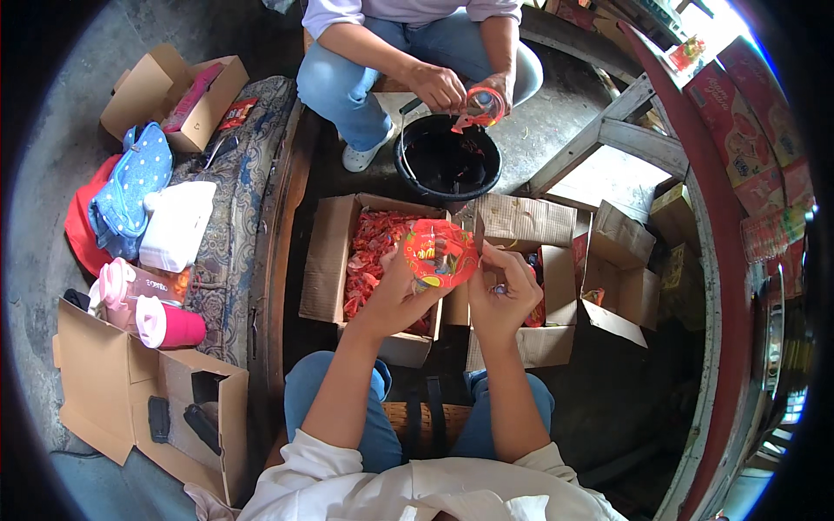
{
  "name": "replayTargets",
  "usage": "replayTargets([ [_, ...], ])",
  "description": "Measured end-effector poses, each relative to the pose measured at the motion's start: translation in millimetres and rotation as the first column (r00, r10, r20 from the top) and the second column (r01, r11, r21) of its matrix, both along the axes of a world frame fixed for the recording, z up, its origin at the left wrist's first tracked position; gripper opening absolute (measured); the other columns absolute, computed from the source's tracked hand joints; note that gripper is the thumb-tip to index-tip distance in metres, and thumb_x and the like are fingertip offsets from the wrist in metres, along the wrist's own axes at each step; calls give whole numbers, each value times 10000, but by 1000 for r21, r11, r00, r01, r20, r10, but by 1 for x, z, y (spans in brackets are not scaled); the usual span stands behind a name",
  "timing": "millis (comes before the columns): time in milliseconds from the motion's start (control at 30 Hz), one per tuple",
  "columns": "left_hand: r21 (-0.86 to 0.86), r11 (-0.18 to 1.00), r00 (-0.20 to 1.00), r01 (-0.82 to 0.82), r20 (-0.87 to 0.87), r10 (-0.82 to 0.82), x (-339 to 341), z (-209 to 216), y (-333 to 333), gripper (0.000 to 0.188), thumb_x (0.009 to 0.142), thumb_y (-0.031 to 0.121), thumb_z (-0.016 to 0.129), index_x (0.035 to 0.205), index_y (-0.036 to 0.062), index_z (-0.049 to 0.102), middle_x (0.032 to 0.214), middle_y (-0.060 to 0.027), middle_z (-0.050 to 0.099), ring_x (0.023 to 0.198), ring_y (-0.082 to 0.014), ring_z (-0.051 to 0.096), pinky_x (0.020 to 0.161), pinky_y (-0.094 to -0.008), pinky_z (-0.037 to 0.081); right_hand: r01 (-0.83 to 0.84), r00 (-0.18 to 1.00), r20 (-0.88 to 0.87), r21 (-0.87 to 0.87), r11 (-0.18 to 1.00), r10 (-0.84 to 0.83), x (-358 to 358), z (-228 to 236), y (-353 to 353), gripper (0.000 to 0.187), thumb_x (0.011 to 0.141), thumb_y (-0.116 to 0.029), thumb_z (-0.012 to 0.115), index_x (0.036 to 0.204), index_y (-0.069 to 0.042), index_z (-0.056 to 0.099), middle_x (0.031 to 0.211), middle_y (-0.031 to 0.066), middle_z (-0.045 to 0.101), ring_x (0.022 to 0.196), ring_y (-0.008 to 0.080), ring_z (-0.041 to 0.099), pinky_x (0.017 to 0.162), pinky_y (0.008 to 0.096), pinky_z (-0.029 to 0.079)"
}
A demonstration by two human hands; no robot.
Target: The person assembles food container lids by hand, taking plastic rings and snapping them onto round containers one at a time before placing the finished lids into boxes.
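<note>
While my left hand point(395, 300) grips a red printed plastic cup point(441, 252) with bent fingers, on my side of the black bucket point(427, 158), my right hand point(508, 291) is closed at that cup's right edge, pinching a thin dark strip point(479, 231); whether it is a blade, I cannot tell. Nearer me than the bucket, toward its left, a cardboard box point(325, 260) holds a heap of crumpled red wrappers point(369, 239); toward its right, a second carton point(526, 213) holds more red pieces point(534, 313). Beyond the bucket sits a co-worker point(417, 52), holding a clear-and-red cup point(486, 102) above its far rim.
</note>
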State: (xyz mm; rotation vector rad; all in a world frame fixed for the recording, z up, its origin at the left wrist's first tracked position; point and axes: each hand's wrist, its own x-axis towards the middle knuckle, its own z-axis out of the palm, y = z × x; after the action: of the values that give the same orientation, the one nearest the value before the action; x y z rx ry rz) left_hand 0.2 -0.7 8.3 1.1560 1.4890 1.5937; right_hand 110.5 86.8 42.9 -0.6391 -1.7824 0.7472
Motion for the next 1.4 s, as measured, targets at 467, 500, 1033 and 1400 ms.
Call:
replayTargets([
  [467,52,991,934,-126,343,101,2,8,3,386,774,117,669,1120,20,529,1062,-53,575,994,-135,540,859,-290,425,-23,996,-88,-44,999,19,-4,0,-8,204,694,83,661,887,18,651,720,92,621,637,125,613,579,229,480],
  [500,66,989,950,-130,295,105,1,7,3,385,772,127,672,1116,20,534,1064,-57,577,995,-140,543,861,-293,424,-23,997,-72,-39,999,21,-4,1,-8,205,692,85,659,885,17,651,724,94,622,639,128,613,577,231,479],
  [1033,70,997,989,14,144,-24,0,5,3,431,746,198,710,1110,43,539,1084,-57,569,1007,-187,535,875,-323,407,-70,997,28,-12,998,70,4,1,6,227,665,90,654,880,16,648,743,108,627,660,153,626,606,239,489],
  [1400,109,982,976,-154,173,134,11,10,6,528,689,110,733,1152,28,492,1106,-69,540,1021,-167,530,868,-331,421,-77,997,-30,-88,993,75,2,-2,1,221,675,81,667,887,22,643,734,102,623,657,144,621,620,234,493],
])
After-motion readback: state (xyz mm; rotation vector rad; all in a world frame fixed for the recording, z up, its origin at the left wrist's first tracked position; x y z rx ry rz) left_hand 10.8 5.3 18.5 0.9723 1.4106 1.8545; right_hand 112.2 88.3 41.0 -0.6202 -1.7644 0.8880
